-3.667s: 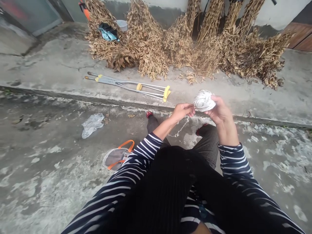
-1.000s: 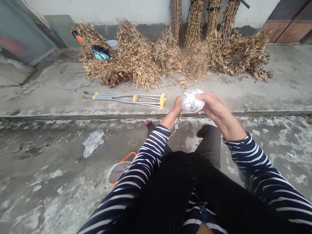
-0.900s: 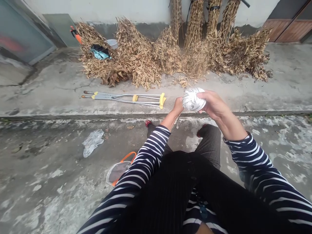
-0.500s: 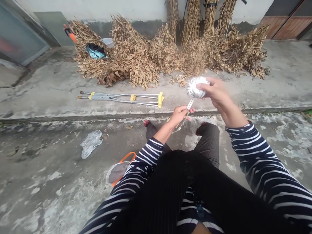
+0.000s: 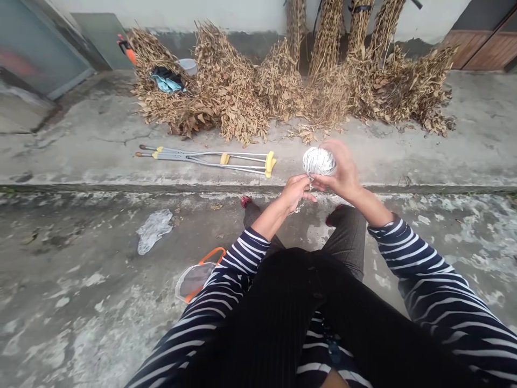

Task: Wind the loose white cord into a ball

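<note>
A white ball of wound strip or cord (image 5: 318,161) with thin dark lines rests in my right hand (image 5: 341,171), whose fingers curl round its right side and underside; they are partly blurred. Just below and left of the ball, my left hand (image 5: 297,191) pinches the loose end between thumb and forefinger, its other fingers stretched out to the right. The two hands are almost touching. Only a short bit of the strand shows between them.
A pair of crutches (image 5: 210,157) lies on the raised concrete ledge. Behind it, dried plant bundles (image 5: 238,91) lean along the wall. A crumpled plastic bag (image 5: 154,230) and an orange-handled bag (image 5: 196,281) lie on the lower ground to the left.
My right hand has come down and left with the ball, closer to my left hand. The white strip that stretched between them is now mostly out of sight. The view has shifted slightly.
</note>
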Motion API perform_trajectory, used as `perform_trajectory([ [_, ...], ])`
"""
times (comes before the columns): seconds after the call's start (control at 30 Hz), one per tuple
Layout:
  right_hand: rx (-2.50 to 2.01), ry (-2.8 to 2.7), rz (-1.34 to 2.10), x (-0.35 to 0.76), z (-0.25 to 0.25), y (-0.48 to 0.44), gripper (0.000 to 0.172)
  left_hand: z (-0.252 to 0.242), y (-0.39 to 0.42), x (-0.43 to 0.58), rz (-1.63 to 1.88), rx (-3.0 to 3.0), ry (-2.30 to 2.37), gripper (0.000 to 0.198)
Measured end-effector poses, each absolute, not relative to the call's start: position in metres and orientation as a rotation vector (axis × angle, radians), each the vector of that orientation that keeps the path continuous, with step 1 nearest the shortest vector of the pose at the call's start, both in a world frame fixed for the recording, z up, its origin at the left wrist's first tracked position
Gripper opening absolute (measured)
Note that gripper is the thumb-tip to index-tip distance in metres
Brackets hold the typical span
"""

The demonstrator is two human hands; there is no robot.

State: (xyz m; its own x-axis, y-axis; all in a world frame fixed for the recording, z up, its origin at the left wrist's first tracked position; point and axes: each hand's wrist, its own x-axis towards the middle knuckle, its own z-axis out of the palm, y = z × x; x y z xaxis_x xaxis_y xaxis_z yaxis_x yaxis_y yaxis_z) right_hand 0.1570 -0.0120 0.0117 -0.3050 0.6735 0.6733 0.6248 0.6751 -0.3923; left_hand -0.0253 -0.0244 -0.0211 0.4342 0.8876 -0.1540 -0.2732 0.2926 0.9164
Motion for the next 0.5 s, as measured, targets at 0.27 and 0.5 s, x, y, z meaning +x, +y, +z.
perform_trajectory([
  [0.27, -1.073, -2.034, 0.06, 0.154, 0.002, -0.021, 0.066, -0.019, -0.032, -0.021, 0.944, 1.071, 0.849, 0.024],
  [0.5, -1.049, -2.022, 0.096, 0.163, 0.014, -0.022, 0.071, -0.019, -0.03, -0.017, 0.924, 1.117, 0.845, 0.023],
])
